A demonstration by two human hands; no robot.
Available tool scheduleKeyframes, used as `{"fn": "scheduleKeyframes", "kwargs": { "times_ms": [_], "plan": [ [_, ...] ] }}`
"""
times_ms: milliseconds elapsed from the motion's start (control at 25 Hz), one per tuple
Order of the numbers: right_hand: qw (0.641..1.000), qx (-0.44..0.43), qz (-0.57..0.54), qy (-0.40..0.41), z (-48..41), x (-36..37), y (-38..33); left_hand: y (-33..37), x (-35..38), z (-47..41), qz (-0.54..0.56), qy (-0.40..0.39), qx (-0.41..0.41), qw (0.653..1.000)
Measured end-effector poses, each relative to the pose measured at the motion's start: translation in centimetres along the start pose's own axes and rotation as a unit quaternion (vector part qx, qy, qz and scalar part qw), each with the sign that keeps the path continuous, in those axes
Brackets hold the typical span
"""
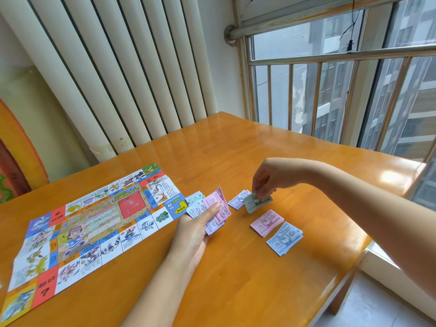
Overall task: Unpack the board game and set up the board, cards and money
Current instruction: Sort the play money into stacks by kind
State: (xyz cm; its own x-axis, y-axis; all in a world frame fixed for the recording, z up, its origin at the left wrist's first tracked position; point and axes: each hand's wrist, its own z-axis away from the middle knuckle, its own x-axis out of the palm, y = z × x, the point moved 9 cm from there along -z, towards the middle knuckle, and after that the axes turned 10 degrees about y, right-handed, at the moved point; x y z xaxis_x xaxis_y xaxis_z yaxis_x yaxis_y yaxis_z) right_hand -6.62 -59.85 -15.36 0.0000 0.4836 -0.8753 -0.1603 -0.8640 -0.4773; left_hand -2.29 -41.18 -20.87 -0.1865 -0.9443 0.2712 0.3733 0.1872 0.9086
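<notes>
Left grip (195,230): thumb and fingers curled round a fanned wad of play money (213,210), pink 1000 notes on top and pale blue ones behind, held at the game board's right end.
Right grip (265,179): thumb and fingertips pinch one green note (256,203), tilted, low over the surface.
Purple pile (237,201): flat on the surface, partly under the green note, between the two hands.
Pink 1000 pile (266,223): flat, nearer the person than the green note.
Blue 500 pile (284,238): just beside the pink 1000 pile, nearer the person.
Game board (94,223): unfolded, printed side up, on the left.
Surface (236,149): orange wooden table beside a white radiator (106,67) and a barred window (330,90).
</notes>
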Motion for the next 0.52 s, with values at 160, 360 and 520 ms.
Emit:
{"fn": "scheduleKeyframes", "kwargs": {
  "times_ms": [160,360,520],
  "plan": [
    [1.000,-0.008,0.018,-0.008,-0.9,1.0,-0.3,0.0,0.0,-0.1,0.002,0.000,0.000,1.000],
    [0.999,-0.027,0.042,-0.006,-0.9,2.0,-0.9,-0.1,0.1,-0.3,-0.004,-0.001,-0.002,1.000],
    [0.998,-0.040,0.042,0.025,-0.7,1.9,-1.0,-0.2,0.0,-0.5,0.000,0.001,-0.004,1.000]
  ]
}}
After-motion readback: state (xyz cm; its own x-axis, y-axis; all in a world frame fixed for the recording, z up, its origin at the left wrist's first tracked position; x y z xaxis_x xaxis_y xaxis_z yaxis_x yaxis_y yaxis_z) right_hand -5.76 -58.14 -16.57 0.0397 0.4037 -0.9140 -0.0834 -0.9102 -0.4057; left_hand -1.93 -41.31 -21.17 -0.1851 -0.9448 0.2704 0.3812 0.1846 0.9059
